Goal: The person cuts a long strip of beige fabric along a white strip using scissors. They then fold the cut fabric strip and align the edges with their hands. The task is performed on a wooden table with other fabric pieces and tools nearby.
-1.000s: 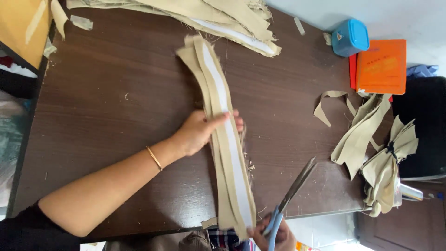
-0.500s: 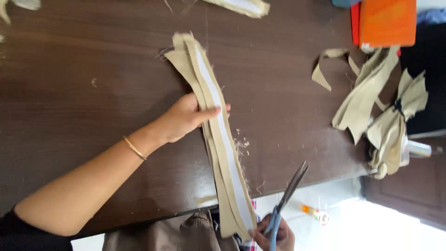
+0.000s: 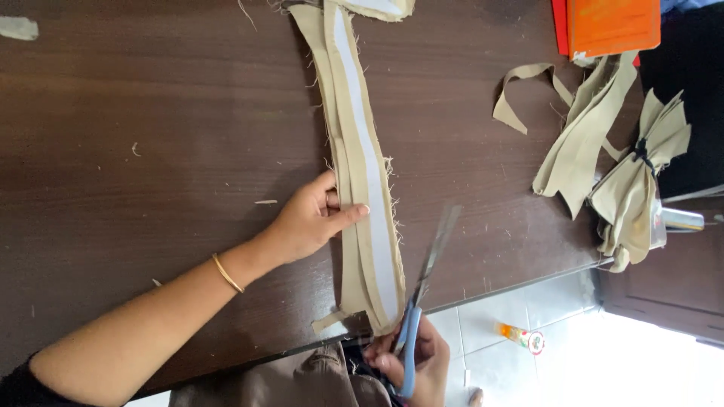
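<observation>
A long beige fabric strip with a white band down its middle (image 3: 360, 162) lies across the dark wooden table (image 3: 151, 151). My left hand (image 3: 313, 222) presses flat on the strip's left edge, fingers pointing right, a thin gold bangle on the wrist. My right hand (image 3: 415, 362) is at the table's near edge, holding blue-handled scissors (image 3: 424, 283). Their blades are open beside the strip's near end, angled toward the upper right.
A bundle of beige fabric strips (image 3: 603, 158) lies at the right edge of the table, partly tied. An orange flat object (image 3: 611, 26) sits at the top right. Tiled floor with a small bottle (image 3: 520, 337) shows below the table edge.
The view has shifted down and closer. My left hand slid toward the strip's near end. My right hand with the scissors rose to the strip's end.
</observation>
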